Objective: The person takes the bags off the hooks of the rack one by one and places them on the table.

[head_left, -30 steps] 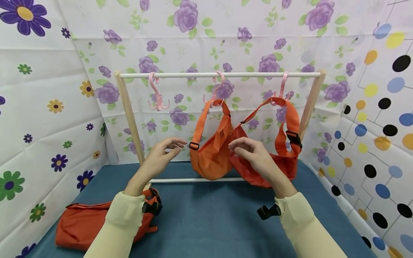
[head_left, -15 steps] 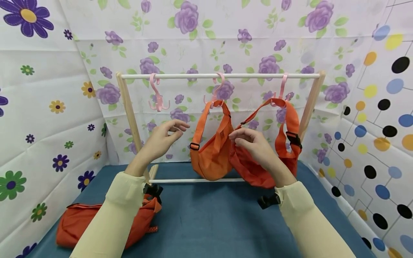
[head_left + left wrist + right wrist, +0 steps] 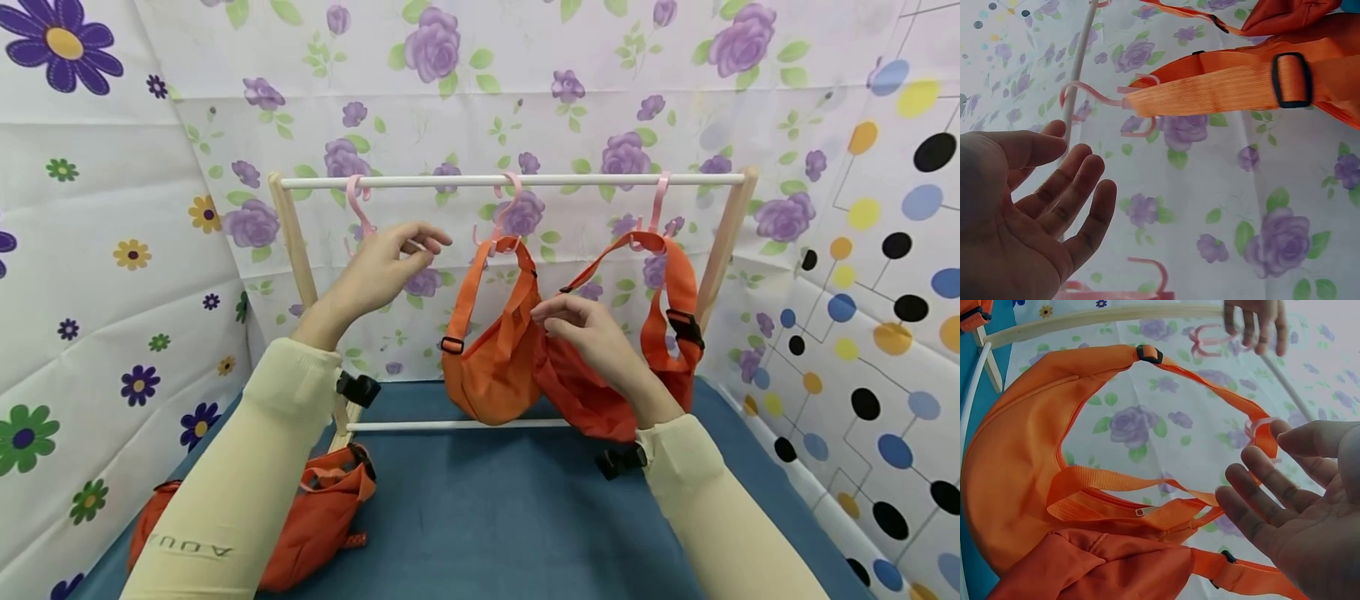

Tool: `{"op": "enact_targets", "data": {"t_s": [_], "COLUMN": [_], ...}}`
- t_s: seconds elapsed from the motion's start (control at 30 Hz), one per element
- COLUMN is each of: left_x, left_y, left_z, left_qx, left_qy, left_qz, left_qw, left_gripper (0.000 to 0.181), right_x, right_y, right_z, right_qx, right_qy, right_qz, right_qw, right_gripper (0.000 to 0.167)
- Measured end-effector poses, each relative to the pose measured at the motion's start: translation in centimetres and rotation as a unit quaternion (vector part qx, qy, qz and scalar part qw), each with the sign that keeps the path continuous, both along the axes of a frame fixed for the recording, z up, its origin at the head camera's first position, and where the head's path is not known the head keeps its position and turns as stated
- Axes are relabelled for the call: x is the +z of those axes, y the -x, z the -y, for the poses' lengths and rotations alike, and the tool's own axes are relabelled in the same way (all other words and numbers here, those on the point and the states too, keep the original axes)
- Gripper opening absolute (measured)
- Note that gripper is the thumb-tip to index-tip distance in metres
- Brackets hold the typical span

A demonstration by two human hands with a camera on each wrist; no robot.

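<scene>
An orange bag (image 3: 491,375) hangs by its strap from the middle pink hook (image 3: 504,212) on the rack's white bar. Beside it a red-orange bag (image 3: 592,387) hangs from the right pink hook (image 3: 658,208). My left hand (image 3: 386,267), fingers loosely bent and holding nothing, is raised in front of the left pink hook (image 3: 358,204), partly hiding it. In the left wrist view, a gap separates the fingers (image 3: 1088,228) from the orange strap (image 3: 1210,90). My right hand (image 3: 592,333), also holding nothing, hovers before the two bags. A third red-orange bag (image 3: 322,525) lies on the table under my left forearm.
The rack has wooden side posts (image 3: 723,250), a white top bar (image 3: 435,180) and a lower white bar (image 3: 420,426). It stands on a blue tabletop (image 3: 480,517). Patterned cloth walls (image 3: 877,350) enclose the back and sides.
My left hand has risen from beside the orange bag to the height of the left hook. The right hand has barely moved. The bags on the rack hang as before.
</scene>
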State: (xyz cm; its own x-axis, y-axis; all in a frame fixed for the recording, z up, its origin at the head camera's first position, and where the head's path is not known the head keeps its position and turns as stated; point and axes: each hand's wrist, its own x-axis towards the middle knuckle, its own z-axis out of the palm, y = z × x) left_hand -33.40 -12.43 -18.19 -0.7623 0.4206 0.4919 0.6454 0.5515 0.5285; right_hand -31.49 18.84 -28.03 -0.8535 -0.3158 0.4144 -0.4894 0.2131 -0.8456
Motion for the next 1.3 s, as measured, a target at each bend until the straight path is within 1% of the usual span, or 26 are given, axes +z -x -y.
{"op": "enact_targets", "data": {"t_s": [0.1, 0.27, 0.33, 0.43, 0.53, 0.7, 0.87, 1.0, 1.1, 1.13, 1.23, 1.3], "left_x": [1.4, 3.6, 4.4, 5.4, 6.0, 6.6, 7.1, 7.4, 7.5, 7.5, 7.2, 6.9], "left_y": [0.3, 0.9, 1.2, 1.7, 2.2, 3.1, 4.0, 4.3, 4.5, 4.6, 5.0, 5.2], "left_z": [-0.9, -2.7, -3.3, -4.2, -4.9, -6.1, -7.4, -8.4, -9.1, -9.3, -9.7, -9.8], "left_qx": [-0.002, -0.009, -0.010, -0.011, -0.010, 0.010, 0.035, 0.046, 0.051, 0.053, 0.057, 0.058], "left_qy": [0.007, 0.020, 0.023, 0.022, 0.028, 0.056, 0.061, 0.081, 0.111, 0.122, 0.148, 0.157], "left_qz": [-0.006, -0.039, -0.046, -0.046, -0.045, -0.067, -0.094, -0.089, -0.077, -0.073, -0.074, -0.074], "left_qw": [1.0000, 0.9990, 0.9986, 0.9987, 0.9985, 0.9961, 0.9931, 0.9916, 0.9894, 0.9885, 0.9846, 0.9831], "left_gripper": [0.029, 0.029, 0.029, 0.029, 0.030, 0.032, 0.032, 0.039, 0.047, 0.050, 0.053, 0.054], "right_x": [0.1, 0.0, 0.0, 0.0, 0.1, 0.3, 0.5, 0.9, 1.2, 1.3, 1.5, 1.6], "right_y": [0.2, 0.8, 1.0, 1.3, 1.6, 1.8, 2.2, 2.6, 2.9, 3.1, 3.5, 3.8], "right_z": [0.0, -0.2, -0.2, 0.0, 0.3, 0.8, 0.8, 0.8, 1.0, 1.0, 1.2, 1.4], "right_qx": [-0.002, -0.006, -0.011, -0.016, -0.015, -0.010, -0.018, -0.018, -0.015, -0.017, -0.027, -0.043], "right_qy": [-0.003, 0.003, 0.003, 0.002, 0.001, -0.007, -0.009, -0.006, -0.002, -0.001, 0.004, 0.006], "right_qz": [0.000, 0.000, -0.004, -0.008, -0.006, -0.004, -0.003, -0.005, -0.007, -0.008, -0.016, -0.029], "right_qw": [1.0000, 1.0000, 0.9999, 0.9998, 0.9999, 0.9999, 0.9998, 0.9998, 0.9999, 0.9998, 0.9995, 0.9986], "right_gripper": [0.023, 0.022, 0.022, 0.022, 0.021, 0.022, 0.025, 0.025, 0.024, 0.024, 0.024, 0.025]}}
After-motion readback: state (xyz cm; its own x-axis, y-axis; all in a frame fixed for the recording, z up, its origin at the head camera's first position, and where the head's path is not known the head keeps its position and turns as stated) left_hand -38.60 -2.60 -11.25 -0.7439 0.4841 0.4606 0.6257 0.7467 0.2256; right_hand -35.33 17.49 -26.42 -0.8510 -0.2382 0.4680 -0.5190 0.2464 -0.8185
